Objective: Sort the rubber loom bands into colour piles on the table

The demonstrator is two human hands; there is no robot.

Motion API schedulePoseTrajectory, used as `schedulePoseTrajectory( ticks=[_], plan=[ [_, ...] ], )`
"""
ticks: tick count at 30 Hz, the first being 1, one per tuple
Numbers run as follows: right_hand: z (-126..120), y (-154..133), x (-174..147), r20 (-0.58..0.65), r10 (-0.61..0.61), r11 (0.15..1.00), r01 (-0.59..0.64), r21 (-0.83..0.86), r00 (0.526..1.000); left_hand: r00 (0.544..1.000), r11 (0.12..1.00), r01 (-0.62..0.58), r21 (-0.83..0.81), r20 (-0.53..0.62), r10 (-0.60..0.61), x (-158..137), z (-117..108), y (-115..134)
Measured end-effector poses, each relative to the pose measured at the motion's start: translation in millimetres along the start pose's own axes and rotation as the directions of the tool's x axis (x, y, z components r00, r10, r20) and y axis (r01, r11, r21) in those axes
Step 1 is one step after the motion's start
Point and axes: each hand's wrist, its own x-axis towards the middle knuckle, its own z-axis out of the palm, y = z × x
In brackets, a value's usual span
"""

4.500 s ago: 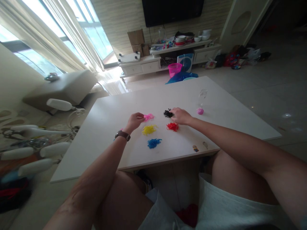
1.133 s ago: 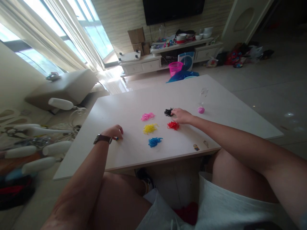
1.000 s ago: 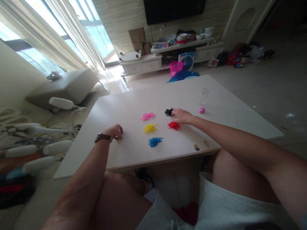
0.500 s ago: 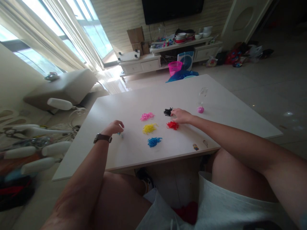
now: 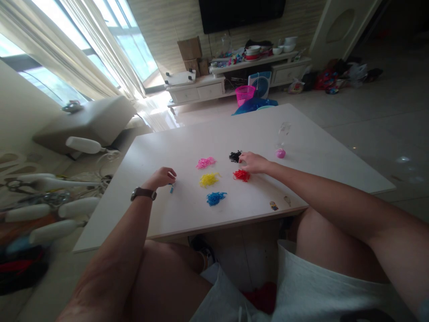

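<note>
My left hand hovers low over the left part of the white table, fingers curled in a pinch. A small blue-and-white thing shows just under its fingertips; its kind is too small to tell. My right hand has its fingers closed at the right edge of a pile of black rubber bands; its fingertips are partly hidden. Just below that hand lies a red pile of bands. Pink bands, yellow bands and blue bands form separate heaps between my hands.
A clear plastic container and a round pink object are at the table's right. Two stickers are near the front edge. Beyond the table stand a pink basket and a low cabinet. A white lamp is at left.
My left hand has shifted slightly to the right and turned, so more of the small blue-and-white thing shows. My right hand stays at the black pile.
</note>
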Motion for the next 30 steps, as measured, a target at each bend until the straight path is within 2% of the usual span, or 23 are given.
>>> schedulePoseTrajectory(
  ticks=[30],
  plan=[
    [2,1,0,0.012,-0.011,1.0,0.01,0.022,1.0,0.995,0.962,0.081,-0.26,0.074,-0.064,-11,3,12]
  ],
)
